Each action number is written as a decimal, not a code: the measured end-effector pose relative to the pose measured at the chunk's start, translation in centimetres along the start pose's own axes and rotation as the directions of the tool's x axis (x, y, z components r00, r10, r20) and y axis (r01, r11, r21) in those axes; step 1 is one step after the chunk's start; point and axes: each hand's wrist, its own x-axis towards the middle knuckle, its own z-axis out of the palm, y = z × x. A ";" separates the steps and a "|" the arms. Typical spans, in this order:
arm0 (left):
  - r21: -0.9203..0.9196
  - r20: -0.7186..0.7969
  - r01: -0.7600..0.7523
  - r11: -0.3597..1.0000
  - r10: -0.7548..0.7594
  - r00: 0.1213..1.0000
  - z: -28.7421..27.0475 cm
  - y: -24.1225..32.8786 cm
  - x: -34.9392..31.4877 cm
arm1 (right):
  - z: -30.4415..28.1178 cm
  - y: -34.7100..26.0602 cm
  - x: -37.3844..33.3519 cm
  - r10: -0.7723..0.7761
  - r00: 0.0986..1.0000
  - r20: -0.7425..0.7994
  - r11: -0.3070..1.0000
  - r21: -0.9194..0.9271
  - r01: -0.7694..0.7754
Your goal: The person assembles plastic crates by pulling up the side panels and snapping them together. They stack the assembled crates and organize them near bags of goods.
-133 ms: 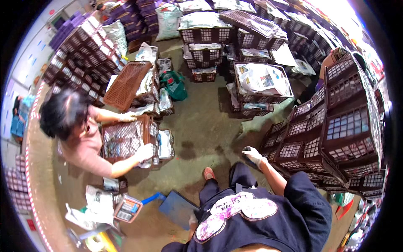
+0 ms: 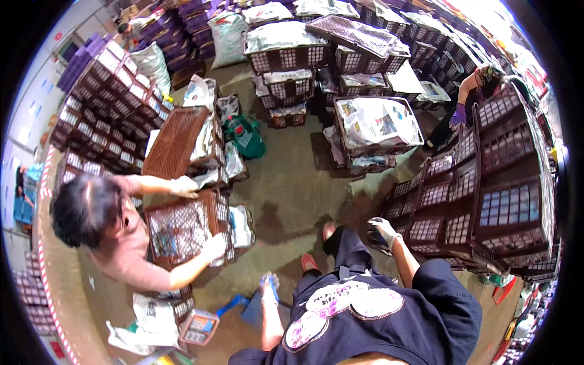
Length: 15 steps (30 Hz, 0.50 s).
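Note:
My left hand (image 2: 268,287), in a white glove with bluish patches, hangs in front of a blue dustpan (image 2: 250,313) on the floor. Its fingers are blurred, and I cannot tell whether they touch anything. My right hand (image 2: 383,232), in a white glove with dark parts, is held low beside a stack of dark brown mesh crates (image 2: 426,231). Its fingers are loosely bent and apart, with nothing clearly in them. At the left a co-worker (image 2: 125,243) in white gloves grips a brown mesh crate (image 2: 182,228) filled with wrapped goods.
Paper-covered crates (image 2: 378,121) stand ahead, with a green bag (image 2: 244,135) at their left. Another person's purple-gloved hand (image 2: 457,115) shows behind the right stack. White wrapping (image 2: 152,319) and an orange-edged plastic box (image 2: 199,326) lie at the lower left.
My left hand has swung forward into fuller view, and my right hand has shifted slightly right. Both my feet now show. A person behind the right-hand stack has come further into view.

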 end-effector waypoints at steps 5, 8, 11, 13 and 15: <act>-0.027 0.160 -0.143 0.989 0.146 0.976 14.1 16.2 6.6 | -7.5 -7.7 10.2 -0.157 0.959 -0.238 0.968 0.156 0.197; -0.087 0.189 -0.156 0.984 0.170 0.967 20.1 22.4 10.1 | -0.7 -21.4 14.8 -0.324 0.845 -0.426 0.879 0.194 0.435; -0.015 0.297 0.001 1.000 0.003 0.955 25.4 23.4 14.5 | -3.1 -31.9 22.0 -0.705 0.490 -0.513 0.660 -0.223 0.717; -0.001 0.275 0.022 1.000 -0.021 0.961 27.0 25.2 15.2 | -0.1 -40.3 24.1 -0.617 0.554 -0.559 0.755 -0.221 0.618; 0.062 0.280 0.020 0.998 -0.037 0.959 30.9 26.9 16.3 | -1.7 -47.8 26.9 -0.635 0.499 -0.589 0.715 -0.203 0.670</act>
